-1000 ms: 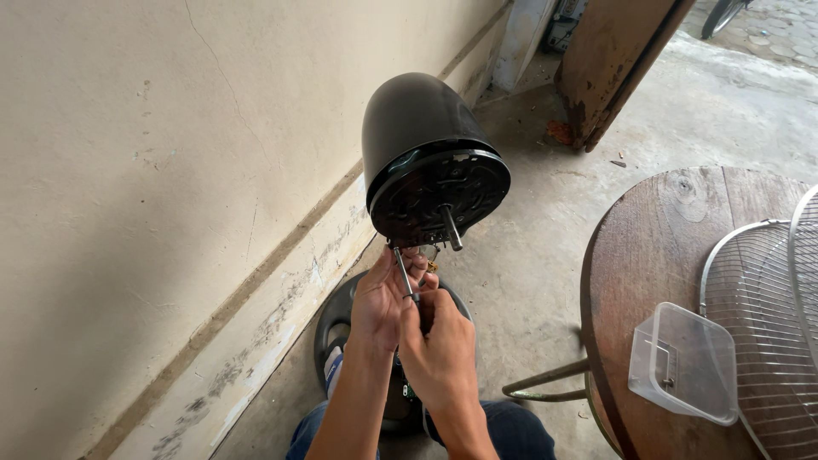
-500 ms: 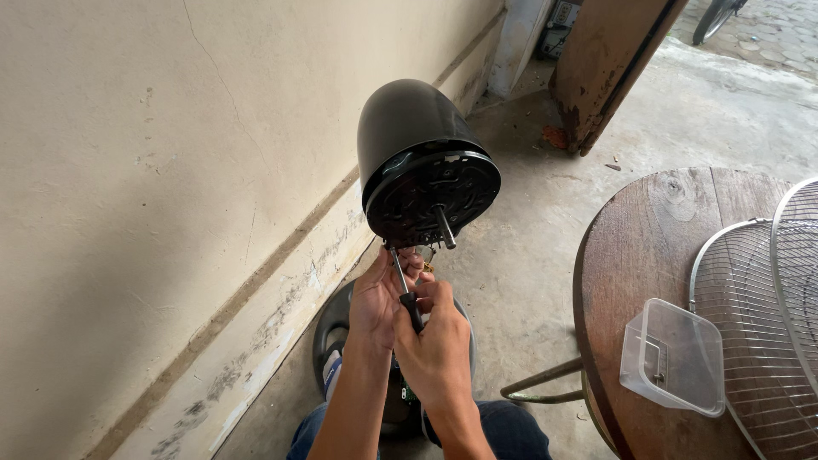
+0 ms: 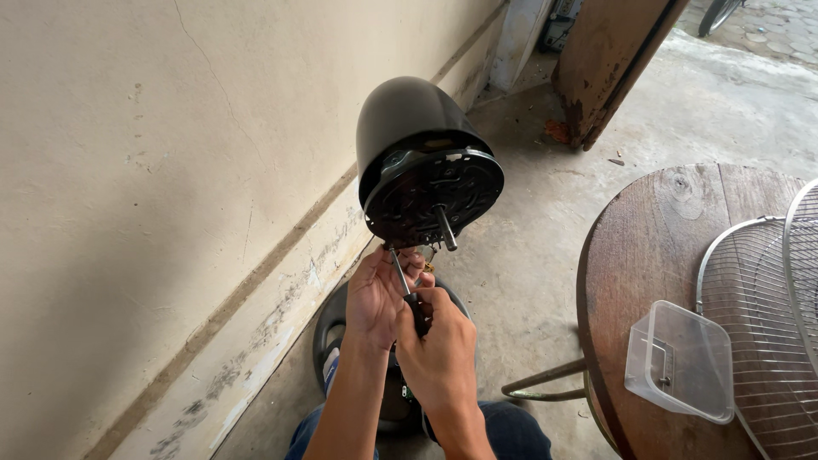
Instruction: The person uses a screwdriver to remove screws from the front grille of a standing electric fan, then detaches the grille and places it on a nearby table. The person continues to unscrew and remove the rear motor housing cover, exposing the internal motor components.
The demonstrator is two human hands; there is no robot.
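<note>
Our right hand (image 3: 439, 353) fist-grips slim steel screwdriver (image 3: 402, 281), shaft angling up-left into black round fan motor housing (image 3: 426, 162) underside; left hand (image 3: 379, 294) pinches shaft, nearer housing.

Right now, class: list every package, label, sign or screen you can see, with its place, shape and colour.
Clear plastic container: on the round wooden table at right, beside the wire fan guards; boxy, see-through, something small inside.
No labels, signs or screens show.
</note>
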